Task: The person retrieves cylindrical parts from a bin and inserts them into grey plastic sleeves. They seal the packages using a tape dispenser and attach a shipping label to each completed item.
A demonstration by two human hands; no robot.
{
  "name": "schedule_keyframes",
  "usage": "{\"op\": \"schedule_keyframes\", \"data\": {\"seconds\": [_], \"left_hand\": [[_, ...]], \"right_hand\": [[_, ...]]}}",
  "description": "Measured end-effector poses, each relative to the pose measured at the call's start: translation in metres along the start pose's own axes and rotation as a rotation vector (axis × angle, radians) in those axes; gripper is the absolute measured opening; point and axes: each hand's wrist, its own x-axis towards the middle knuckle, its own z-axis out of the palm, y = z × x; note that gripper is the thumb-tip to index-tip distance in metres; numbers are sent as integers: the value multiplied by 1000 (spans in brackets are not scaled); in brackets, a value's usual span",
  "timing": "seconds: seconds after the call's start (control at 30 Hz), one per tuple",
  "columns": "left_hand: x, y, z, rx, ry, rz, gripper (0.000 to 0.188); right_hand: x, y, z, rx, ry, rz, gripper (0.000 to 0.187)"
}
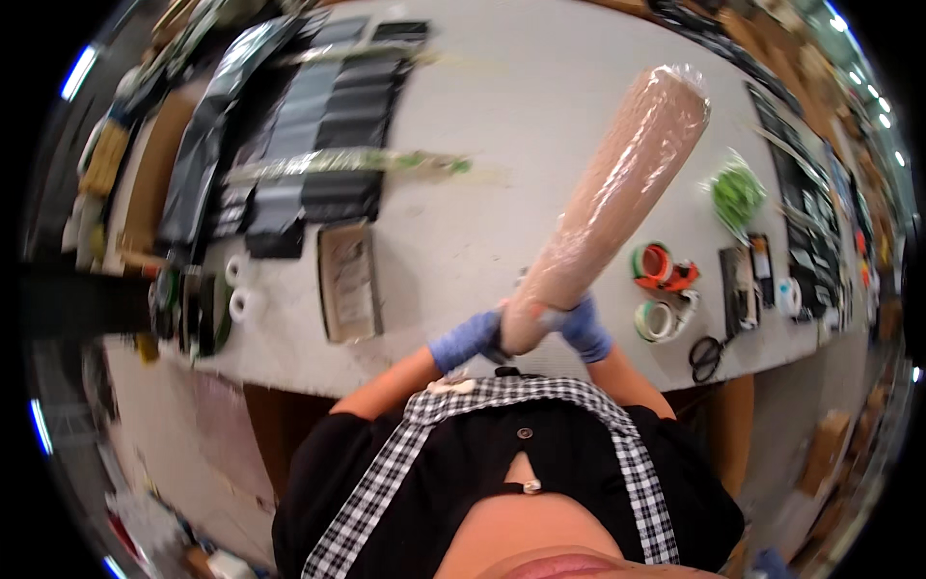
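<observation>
A long beige-pink roll in clear plastic film slants up and away to the right over the table, its near end close to my body. My left hand, in a blue glove, grips that near end from the left; something dark shows at its fingers. On the other side my right hand, gloved in blue too, holds the roll, its fingers mostly hidden behind it. To the right of the roll lie a red tape dispenser and a white tape dispenser.
Grey and black plastic bags lie taped down at the left. Nearer me are an open cardboard box and small white rolls. At the right are a bag of green material, black scissors and a dark tray.
</observation>
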Motion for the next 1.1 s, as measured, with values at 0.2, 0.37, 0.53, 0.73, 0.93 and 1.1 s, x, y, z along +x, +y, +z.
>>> {"op": "schedule_keyframes", "data": {"seconds": [0.2,0.37,0.53,0.73,0.93,1.1], "left_hand": [[-54,77,-144,1067,954,620,25],[-59,96,-286,1514,1089,282,27],[-32,80,-340,1677,859,341,24],[-36,107,-344,1420,1017,320,13],[-147,306,-320,2677,1935,-104,36],[-130,295,-121,1829,1569,1272,26]], "right_hand": [[-19,10,-38,-303,257,54,84],[-20,32,-33,-1212,319,102,99],[-19,36,-31,-1284,330,86,100],[-22,31,-31,-1201,337,98,97],[-23,28,-48,-926,273,105,90],[-74,21,-67,-551,391,122,90]]}}
